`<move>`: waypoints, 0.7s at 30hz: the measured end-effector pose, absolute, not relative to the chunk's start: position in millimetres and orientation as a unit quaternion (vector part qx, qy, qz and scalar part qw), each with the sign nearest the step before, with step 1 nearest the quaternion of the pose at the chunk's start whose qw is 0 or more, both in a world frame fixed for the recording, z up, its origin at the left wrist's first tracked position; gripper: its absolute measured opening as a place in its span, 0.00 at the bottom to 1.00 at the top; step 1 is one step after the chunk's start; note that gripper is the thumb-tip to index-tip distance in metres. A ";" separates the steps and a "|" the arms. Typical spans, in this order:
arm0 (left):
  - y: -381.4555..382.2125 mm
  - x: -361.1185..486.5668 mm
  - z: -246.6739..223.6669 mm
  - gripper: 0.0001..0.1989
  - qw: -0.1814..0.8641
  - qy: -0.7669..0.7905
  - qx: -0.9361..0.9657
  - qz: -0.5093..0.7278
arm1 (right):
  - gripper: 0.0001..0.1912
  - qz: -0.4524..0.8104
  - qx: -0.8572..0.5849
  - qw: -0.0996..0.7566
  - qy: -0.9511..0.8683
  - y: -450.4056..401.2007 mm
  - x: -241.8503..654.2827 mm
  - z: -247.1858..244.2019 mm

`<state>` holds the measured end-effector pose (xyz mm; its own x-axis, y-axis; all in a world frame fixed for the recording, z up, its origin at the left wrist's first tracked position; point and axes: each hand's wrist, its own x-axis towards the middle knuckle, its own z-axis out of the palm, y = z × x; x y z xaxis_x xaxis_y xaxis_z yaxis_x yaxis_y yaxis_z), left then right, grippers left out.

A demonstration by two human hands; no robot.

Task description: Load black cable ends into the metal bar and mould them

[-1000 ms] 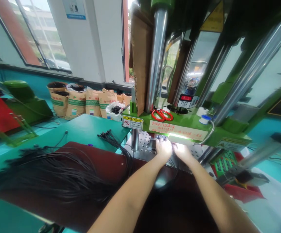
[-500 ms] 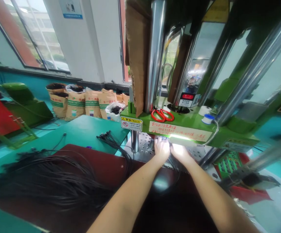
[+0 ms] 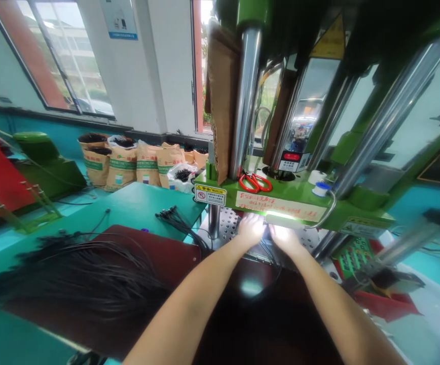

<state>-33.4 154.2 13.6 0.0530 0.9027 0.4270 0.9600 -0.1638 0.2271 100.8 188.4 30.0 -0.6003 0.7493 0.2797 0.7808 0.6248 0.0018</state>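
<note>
My left hand (image 3: pixel 249 229) and my right hand (image 3: pixel 285 238) reach side by side under the green press platen (image 3: pixel 281 200), over the perforated metal bed (image 3: pixel 228 229). A bright lamp under the platen washes out my fingers. Thin black cables (image 3: pixel 269 253) run from under my hands back toward me; I cannot tell whether either hand grips them. A large bundle of black cables (image 3: pixel 75 274) lies on the dark red mat (image 3: pixel 167 256) at my left.
Red scissors (image 3: pixel 255 182) and tape rolls (image 3: pixel 321 188) sit on the platen between chrome columns (image 3: pixel 245 96). A smaller cable bunch (image 3: pixel 174 219) lies on the teal table (image 3: pixel 132 203). Paper sacks (image 3: pixel 121 162) stand by the wall under the windows. A green control panel (image 3: pixel 351 253) is at right.
Both hands stay under the platen, shifting only slightly; the view has tilted a little.
</note>
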 end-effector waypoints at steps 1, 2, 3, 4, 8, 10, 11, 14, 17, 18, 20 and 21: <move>153.3 -38.7 11.8 0.18 0.060 -0.622 -0.743 -0.237 | 0.20 -0.058 -0.420 0.122 -0.897 189.6 106.0 28.7; 152.6 -43.4 9.9 0.20 0.060 -0.600 -0.763 -0.231 | 0.20 -0.054 -0.412 0.116 -0.902 191.0 110.7 27.2; 152.3 -47.4 8.0 0.23 0.059 -0.581 -0.781 -0.224 | 0.19 -0.048 -0.405 0.109 -0.907 192.4 114.5 25.6; 152.5 -50.5 6.2 0.25 0.056 -0.566 -0.794 -0.217 | 0.19 -0.044 -0.399 0.103 -0.910 193.8 117.3 24.0; 157.3 -54.8 1.4 0.28 0.038 -0.558 -0.803 -0.207 | 0.20 -0.029 -0.388 0.083 -0.917 198.5 119.8 18.3; 161.1 -54.2 -0.2 0.28 0.028 -0.567 -0.797 -0.205 | 0.20 -0.023 -0.387 0.077 -0.919 199.9 118.2 16.8; 163.1 -53.7 -1.0 0.28 0.022 -0.574 -0.793 -0.203 | 0.20 -0.021 -0.388 0.075 -0.918 200.3 117.2 16.5; 168.8 -51.9 -2.9 0.26 0.002 -0.590 -0.781 -0.203 | 0.20 -0.014 -0.398 0.069 -0.915 201.0 113.2 16.9; 171.8 -50.9 -2.6 0.25 -0.013 -0.592 -0.778 -0.210 | 0.20 -0.010 -0.411 0.067 -0.909 200.5 109.2 19.1; 171.7 -51.3 -1.9 0.25 -0.019 -0.592 -0.778 -0.210 | 0.20 -0.008 -0.415 0.068 -0.907 200.2 108.4 20.0; 169.2 -53.8 0.2 0.25 -0.028 -0.594 -0.777 -0.206 | 0.20 -0.007 -0.420 0.072 -0.905 199.8 108.7 21.7; 167.0 -56.0 1.3 0.25 -0.031 -0.595 -0.777 -0.204 | 0.20 -0.007 -0.422 0.076 -0.904 199.8 110.0 22.3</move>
<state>-56.0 167.0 1.3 0.2096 0.9371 0.2792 0.9114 -0.2906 0.2913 110.0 199.8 22.3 -0.6328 0.7611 0.1428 0.7632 0.6441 -0.0510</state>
